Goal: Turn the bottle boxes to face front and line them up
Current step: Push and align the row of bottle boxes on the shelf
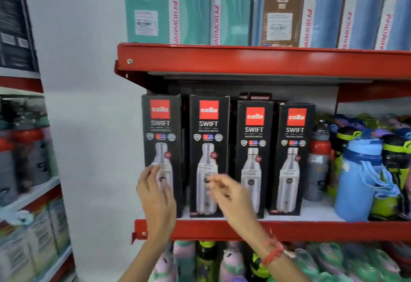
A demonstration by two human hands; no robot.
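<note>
Four black bottle boxes [209, 155] face front along the shelf [289, 229] front edge. Left hand [155, 195] and right hand [229, 195] hover with fingers loosely spread, gripping nothing. Judging by the uneven gaps, nudge the two right boxes flush, pushing low so they don't tip.

Four tall black bottle boxes stand upright in a row on the red shelf [289, 229], printed fronts facing outward. Each shows a red square logo, the word SWIFT and a steel bottle picture. First box [163, 130] and second box [209, 135] stand slightly apart; third box [254, 148] and fourth box [294, 155] stand close together, their tops lower in view.
</note>
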